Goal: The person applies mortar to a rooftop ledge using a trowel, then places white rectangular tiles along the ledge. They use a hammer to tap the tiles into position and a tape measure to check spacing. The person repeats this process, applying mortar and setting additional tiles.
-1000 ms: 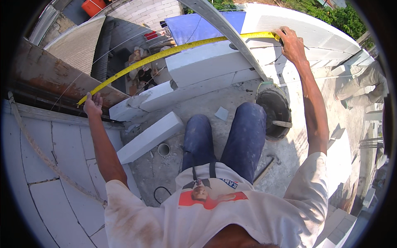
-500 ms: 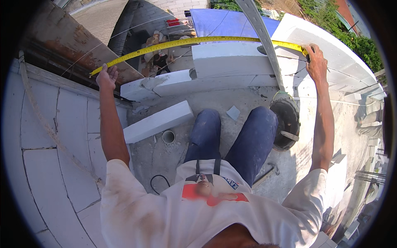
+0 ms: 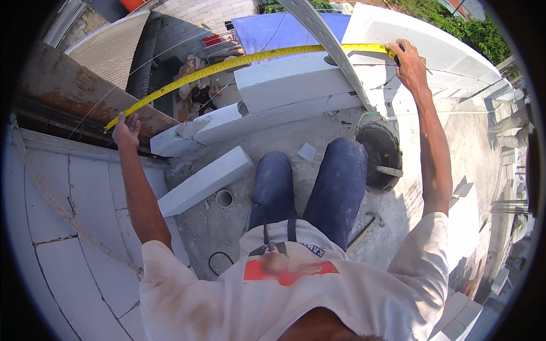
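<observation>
Left hand has its grip on the free end of the yellow tape measure; right hand grips its case. Tape stretches between them, near low white block wall.

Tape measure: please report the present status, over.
Left hand, right hand holding opposite ends. Yellow tape extended between them. Metal strip crossing in front.

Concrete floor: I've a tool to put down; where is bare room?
Bare concrete lies between the right forearm and the other person's legs; a smaller patch between bucket and hammer. Crowded: left of the left knee, with white block and pipe.
</observation>
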Demonstrator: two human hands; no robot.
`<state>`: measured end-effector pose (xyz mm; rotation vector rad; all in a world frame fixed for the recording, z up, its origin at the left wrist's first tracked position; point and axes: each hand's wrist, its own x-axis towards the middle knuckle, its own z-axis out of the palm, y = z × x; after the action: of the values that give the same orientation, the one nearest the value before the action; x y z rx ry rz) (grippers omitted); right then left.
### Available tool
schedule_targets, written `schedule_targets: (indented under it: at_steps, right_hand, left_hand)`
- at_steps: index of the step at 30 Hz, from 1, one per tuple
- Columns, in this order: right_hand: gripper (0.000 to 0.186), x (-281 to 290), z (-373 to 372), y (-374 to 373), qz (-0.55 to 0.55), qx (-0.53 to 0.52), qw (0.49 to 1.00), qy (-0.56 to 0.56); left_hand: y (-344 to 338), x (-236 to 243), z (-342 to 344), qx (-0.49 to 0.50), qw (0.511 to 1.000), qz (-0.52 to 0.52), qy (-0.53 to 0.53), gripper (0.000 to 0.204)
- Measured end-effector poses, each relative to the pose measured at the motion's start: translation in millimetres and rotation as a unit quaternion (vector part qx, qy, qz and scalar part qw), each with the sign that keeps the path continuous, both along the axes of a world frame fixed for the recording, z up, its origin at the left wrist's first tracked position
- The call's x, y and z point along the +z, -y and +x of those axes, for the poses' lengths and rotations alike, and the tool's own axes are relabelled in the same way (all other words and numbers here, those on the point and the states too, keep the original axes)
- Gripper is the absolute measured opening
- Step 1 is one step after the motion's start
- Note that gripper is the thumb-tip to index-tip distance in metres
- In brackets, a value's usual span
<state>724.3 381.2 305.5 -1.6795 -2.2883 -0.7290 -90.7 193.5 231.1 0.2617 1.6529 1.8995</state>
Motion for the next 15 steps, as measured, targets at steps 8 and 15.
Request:
schedule_targets:
  at_steps: [8,15]
  right_hand:
    - [0.063,-12.1,13.8,-4.4,0.029,-0.006,1.000,-0.004]
    - [0.064,-2.2,8.7,-10.9,0.021,0.047,0.999,-0.016]
  left_hand:
    - [-7.8,3.8,8.2,-0.002,1.000,-0.007,-0.003,0.037]
    - [-7.4,-2.3,-1.3,-0.006,1.000,-0.008,0.005,0.032]
